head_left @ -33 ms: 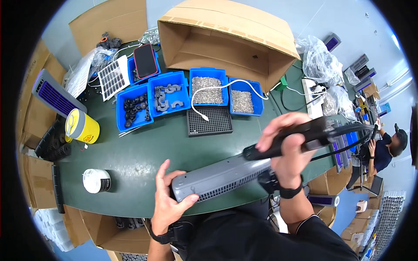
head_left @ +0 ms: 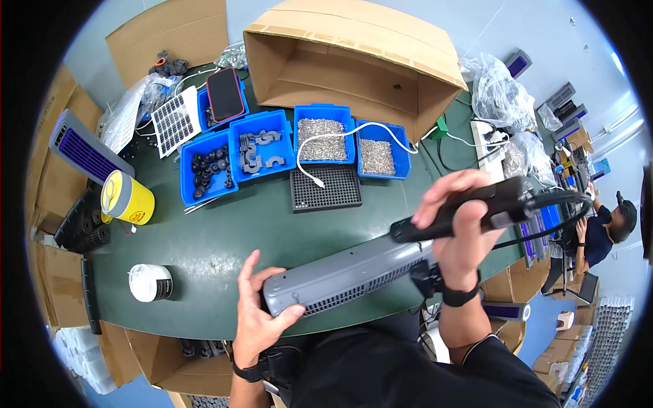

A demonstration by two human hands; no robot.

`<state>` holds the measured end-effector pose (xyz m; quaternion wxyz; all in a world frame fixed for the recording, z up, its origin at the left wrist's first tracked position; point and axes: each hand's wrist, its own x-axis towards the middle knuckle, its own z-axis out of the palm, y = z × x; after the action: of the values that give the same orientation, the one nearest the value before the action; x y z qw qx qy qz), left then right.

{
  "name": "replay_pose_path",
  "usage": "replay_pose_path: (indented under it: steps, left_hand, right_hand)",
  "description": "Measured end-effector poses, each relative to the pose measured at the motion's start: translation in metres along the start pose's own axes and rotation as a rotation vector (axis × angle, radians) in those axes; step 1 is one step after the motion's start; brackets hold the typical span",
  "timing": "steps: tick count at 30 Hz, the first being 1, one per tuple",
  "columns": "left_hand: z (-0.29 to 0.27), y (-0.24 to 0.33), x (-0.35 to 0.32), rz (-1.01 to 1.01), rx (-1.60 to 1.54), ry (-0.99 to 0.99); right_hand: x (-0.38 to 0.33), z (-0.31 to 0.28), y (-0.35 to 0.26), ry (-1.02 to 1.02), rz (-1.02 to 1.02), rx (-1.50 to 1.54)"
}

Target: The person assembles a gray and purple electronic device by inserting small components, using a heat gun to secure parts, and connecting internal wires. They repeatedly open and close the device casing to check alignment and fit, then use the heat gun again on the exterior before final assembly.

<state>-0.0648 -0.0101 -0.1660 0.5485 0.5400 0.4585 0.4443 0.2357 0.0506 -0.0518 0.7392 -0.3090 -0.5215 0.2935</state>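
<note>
A long grey plastic housing (head_left: 340, 273) with rows of slots along its side lies slantwise at the table's near edge. My left hand (head_left: 262, 316) grips its left end, thumb on the near side and fingers around the far side. Over the housing's right end, my right hand (head_left: 462, 231) is closed around a black corded electric screwdriver (head_left: 442, 221). A black cable loops out of the tool's right end. No bit can be made out, and whether the tool touches the housing I cannot tell.
Beyond the housing stand a blue bin of screws (head_left: 322, 139), another screw bin (head_left: 377, 156), a bin of grey clips (head_left: 262, 146), a bin of black knobs (head_left: 209, 170) and a black perforated tray (head_left: 326, 190). A white tub (head_left: 149, 282) and yellow canister (head_left: 129, 197) sit left. A cardboard box (head_left: 354, 41) is behind.
My right hand has shifted slightly to the right with the screwdriver. The left hand and the housing's left end have moved a little to the left.
</note>
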Motion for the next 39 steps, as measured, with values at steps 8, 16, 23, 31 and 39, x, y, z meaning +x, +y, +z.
replay_pose_path:
  steps: [8, 16, 23, 31, 39]
  left_hand:
    - [-0.016, 0.008, -0.008, -0.048, 0.016, 0.029]
    - [-0.018, 0.002, -0.009, -0.038, 0.014, 0.028]
    - [-0.017, -0.002, -0.011, -0.032, -0.06, 0.032]
    - [-0.016, -0.003, -0.01, -0.019, -0.013, 0.051]
    - [-0.019, -0.007, -0.014, 0.006, -0.01, 0.027]
  right_hand:
    - [0.007, -0.031, 0.001, 0.074, 0.048, -0.115]
    - [-0.008, -0.029, 0.019, 0.122, 0.077, -0.171]
    - [-0.008, -0.028, 0.022, 0.089, 0.088, -0.164]
    - [-0.008, -0.028, 0.025, 0.089, 0.17, -0.166]
    - [-0.007, -0.031, 0.021, 0.06, 0.121, -0.137]
